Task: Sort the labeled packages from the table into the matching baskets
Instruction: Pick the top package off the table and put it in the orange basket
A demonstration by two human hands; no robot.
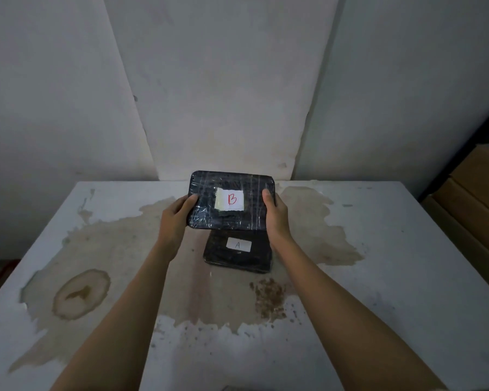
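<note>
Pretty dim in here, so details are hard to make out. The upper part of the package marked A point(238, 253) is covered by the package marked B point(230, 200), and only A's near half with its small white label shows, lying flat on the stained white table point(378, 249) just below frame center. No baskets in sight from this angle. At the far right edge some brown cardboard boxes point(474, 198) are cut off by the frame.

Package B is black, wrapped in shiny film, with a red B on a white label, held up off the table at frame center. The left hand point(174, 221) clamps its left edge, thumb on top, and the right hand point(277, 214) clamps the right edge the same way. The fingers underneath are hidden. So 2 packages visible, B directly above A's far end.
</note>
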